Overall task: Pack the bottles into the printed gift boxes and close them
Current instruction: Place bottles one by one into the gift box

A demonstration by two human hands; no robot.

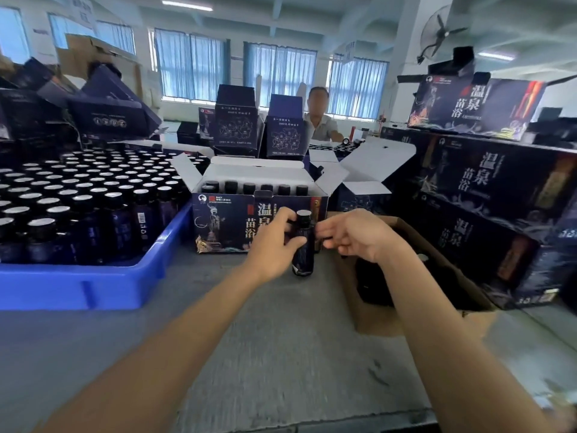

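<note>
Currently the left hand is wrapped round the upper body of one dark bottle. The bottle is upright, base at or just off the counter, can't tell which. The right hand is loosely curled with nothing in it, fingertips just beside the bottle's shoulder, contact unclear. Target is the open gift box directly beyond both hands, flaps splayed. Risks, my read: (1) the lift must clear the box's front wall, and the tuck tab standing up mid-wall is in line with the bottle, so a low pass would clip it, shoving the box back or bending the tab; (2) the grip is high, so the base can swing and knock the packed row; (3) the right forearm hangs over the brown carton, and a fast pull-back could snag its edge. Counts: 1 bottle in hand; 6 caps showing in the box's far row, near row hidden by the front wall; 1 blue tray left of the left hand, dozens of bottles in it, too many to count; at least 3 closed printed boxes stacked right of the right hand; 1 more open box beyond the right hand; 2 upright open boxes further beyond.
</note>
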